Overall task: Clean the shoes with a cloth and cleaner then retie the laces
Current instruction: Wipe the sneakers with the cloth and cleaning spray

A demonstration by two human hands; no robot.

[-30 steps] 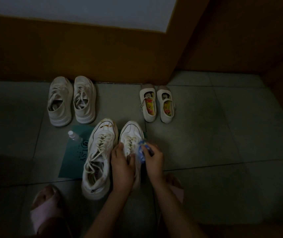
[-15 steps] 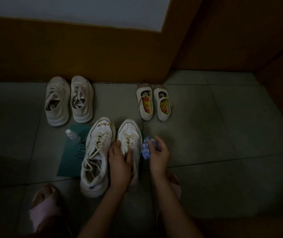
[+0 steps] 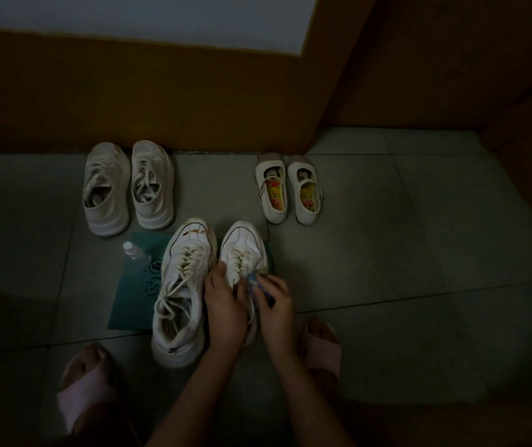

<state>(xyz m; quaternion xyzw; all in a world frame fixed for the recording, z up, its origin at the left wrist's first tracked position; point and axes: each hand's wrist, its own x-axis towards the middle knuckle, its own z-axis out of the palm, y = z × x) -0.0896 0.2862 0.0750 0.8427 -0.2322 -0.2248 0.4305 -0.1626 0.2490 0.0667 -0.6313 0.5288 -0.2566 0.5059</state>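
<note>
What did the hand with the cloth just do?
The right hand, pinching the blue cloth, slid off to the side of the right sneaker, then came back onto it beside the laces. The left hand kept gripping that sneaker. The other sneaker, the bottle, the beige pair and the little strap shoes stayed put.

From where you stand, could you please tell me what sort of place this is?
Probably a dimly lit hallway or entry corner of a home. There is a tiled floor and a brown-panelled wall. Pairs of shoes are lined up against the wall: sneakers and small strap shoes.
</note>
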